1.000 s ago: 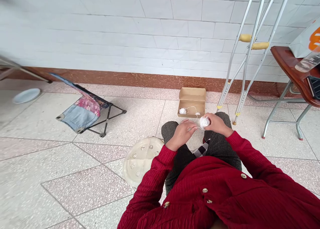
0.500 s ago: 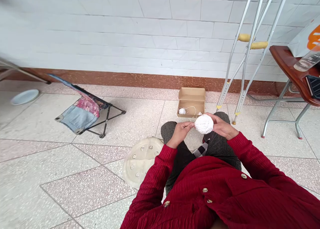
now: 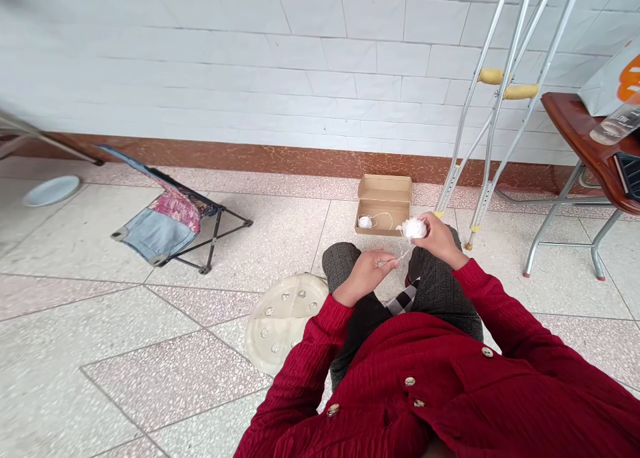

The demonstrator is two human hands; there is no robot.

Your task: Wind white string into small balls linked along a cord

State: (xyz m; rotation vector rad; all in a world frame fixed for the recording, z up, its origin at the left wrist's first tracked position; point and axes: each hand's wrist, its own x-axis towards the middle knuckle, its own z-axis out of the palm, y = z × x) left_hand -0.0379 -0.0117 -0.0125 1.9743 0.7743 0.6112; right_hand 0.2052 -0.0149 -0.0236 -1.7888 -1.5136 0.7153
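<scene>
My right hand (image 3: 437, 239) is closed round a white ball of yarn (image 3: 415, 229), held above my knees. A thin strand runs from the ball down to my left hand (image 3: 367, 271), which pinches it between thumb and fingers. Just beyond the ball, an open cardboard box (image 3: 383, 205) sits on the floor by the wall, with a smaller white yarn ball (image 3: 365, 222) and a loop of strand inside. Both arms are in red sleeves.
A pale round plastic lid (image 3: 283, 319) lies on the floor left of my knees. A folding stool (image 3: 170, 218) and a plate (image 3: 52, 191) stand further left. Metal crutches (image 3: 500, 105) lean on the tiled wall; a wooden table (image 3: 585, 145) stands at the right.
My right hand has turned the ball and carried it up and away toward the box. My left hand dropped slightly, and the strand between the hands is now drawn out.
</scene>
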